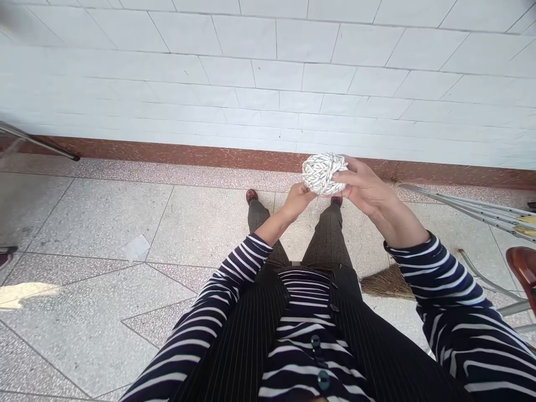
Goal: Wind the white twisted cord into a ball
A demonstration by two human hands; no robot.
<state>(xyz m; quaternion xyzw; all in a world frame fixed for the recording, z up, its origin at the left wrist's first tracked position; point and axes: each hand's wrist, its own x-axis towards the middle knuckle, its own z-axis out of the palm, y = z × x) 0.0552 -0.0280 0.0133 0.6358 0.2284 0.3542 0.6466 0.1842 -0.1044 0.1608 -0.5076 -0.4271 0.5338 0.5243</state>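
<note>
A roundish ball of white cord (321, 174) with dark flecks is held up in front of me, at about the height where the wall meets the floor in the picture. My right hand (368, 187) wraps its right side, thumb lying over the front of the strands. From below left, my left hand (300, 199) grips the ball's lower edge, with its fingertips partly hidden behind the cord. Both hands touch the ball at once, close together. No loose cord end is clearly visible.
A white tiled wall (251, 72) with a red-brown baseboard (188, 155) rises ahead. A paper scrap (136, 247) lies on the floor at left. Broom bristles (387, 282), a metal folding frame (473, 207) and a brown shoe (523, 271) are at right. A metal leg (42, 144) reaches in at left.
</note>
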